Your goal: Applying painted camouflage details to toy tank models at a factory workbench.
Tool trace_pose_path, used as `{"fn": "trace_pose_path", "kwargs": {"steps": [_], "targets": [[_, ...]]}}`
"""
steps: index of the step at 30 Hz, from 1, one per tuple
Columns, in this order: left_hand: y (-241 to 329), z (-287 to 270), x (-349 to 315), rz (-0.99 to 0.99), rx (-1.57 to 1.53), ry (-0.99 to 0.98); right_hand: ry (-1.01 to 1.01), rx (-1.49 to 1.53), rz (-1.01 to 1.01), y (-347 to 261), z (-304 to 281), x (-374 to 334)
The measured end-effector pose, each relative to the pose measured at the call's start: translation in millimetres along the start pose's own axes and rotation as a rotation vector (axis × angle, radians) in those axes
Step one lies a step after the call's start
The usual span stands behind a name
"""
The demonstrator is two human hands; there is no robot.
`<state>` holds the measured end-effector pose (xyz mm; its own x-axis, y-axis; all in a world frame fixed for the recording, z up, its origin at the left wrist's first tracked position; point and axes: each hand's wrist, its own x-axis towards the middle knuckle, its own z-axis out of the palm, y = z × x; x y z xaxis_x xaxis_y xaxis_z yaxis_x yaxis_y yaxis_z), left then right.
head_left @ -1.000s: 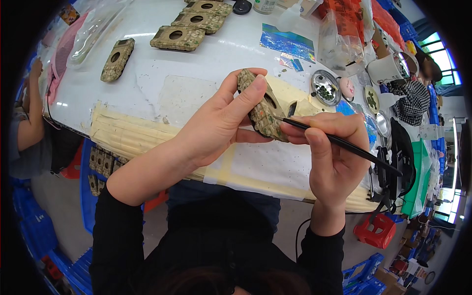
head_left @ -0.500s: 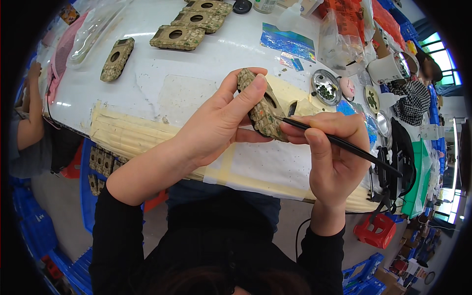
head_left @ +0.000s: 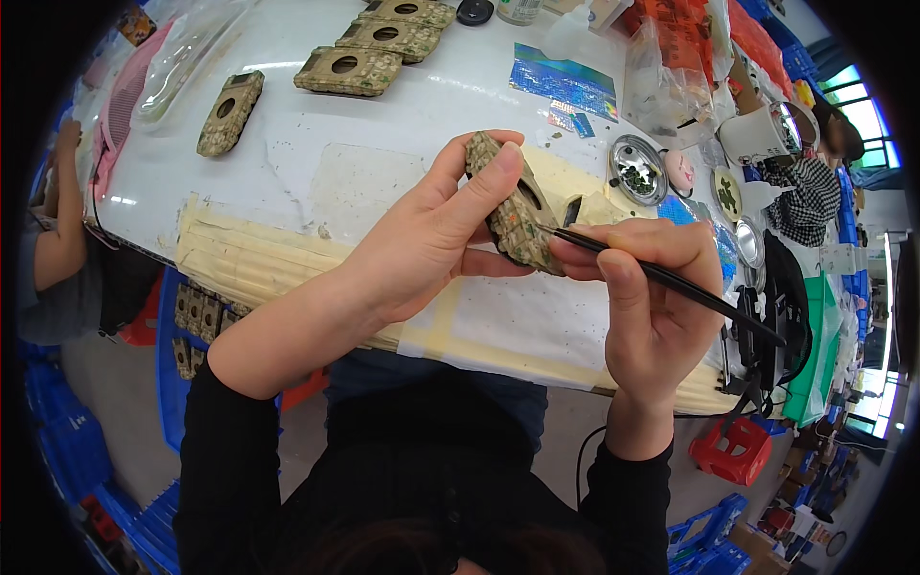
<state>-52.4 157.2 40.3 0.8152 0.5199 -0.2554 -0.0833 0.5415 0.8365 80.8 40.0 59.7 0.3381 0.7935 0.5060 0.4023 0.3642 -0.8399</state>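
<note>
A camouflage-painted model tank hull (head_left: 513,222) with a round hole is held tilted in my left hand (head_left: 436,216), thumb on top and fingers beneath. My right hand (head_left: 661,287) pinches slim black tweezers (head_left: 680,284), whose tips touch the hull near its lower end. Some right fingertips also rest against that end of the hull, partly hiding it. Beyond my hands, several similar tank hulls (head_left: 347,72) lie in a row at the back, and one single hull (head_left: 230,113) sits apart at the left. A round metal dish (head_left: 637,165) at the right contains small dark green parts.
Masking tape (head_left: 259,247) and white paper (head_left: 517,326) cover the table's front edge. A blue crate (head_left: 171,383) of more hulls stands below left. Shiny blue sheets (head_left: 561,81), plastic bags (head_left: 666,77) and a black bag (head_left: 788,316) lie rightward. Another person's arm (head_left: 62,211) shows far left.
Almost nothing differs: the whole view has shifted very slightly. Both hands keep their holds, and the tweezer tips stay at the same part of the hull.
</note>
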Motion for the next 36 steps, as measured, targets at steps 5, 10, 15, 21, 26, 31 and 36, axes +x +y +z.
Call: {"fn": "trace_pose_path", "kwargs": {"steps": [5, 10, 15, 21, 26, 31, 36], "targets": [[-2, -2, 1, 0.004, -0.020, -0.011, 0.002, -0.011, -0.002, 2, 0, -1], [-2, -5, 1, -0.002, -0.078, -0.043, -0.021, -0.035, -0.016, 1, 0, 0], [-2, -3, 1, -0.002, -0.045, -0.017, 0.003, -0.036, -0.125, 6, -3, 0], [0, -1, 2, -0.044, -0.062, -0.009, 0.172, -0.068, -0.253, -2, -20, -4], [0, 0, 1, -0.063, -0.071, 0.054, 0.285, -0.612, -0.195, 4, -34, -13], [-2, -2, 4, -0.062, -0.106, 0.058, 0.147, -0.999, -0.153, 12, -41, -11], [-3, -3, 7, -0.084, -0.139, 0.061, 0.095, -1.075, -0.201, 21, -35, -2]]}}
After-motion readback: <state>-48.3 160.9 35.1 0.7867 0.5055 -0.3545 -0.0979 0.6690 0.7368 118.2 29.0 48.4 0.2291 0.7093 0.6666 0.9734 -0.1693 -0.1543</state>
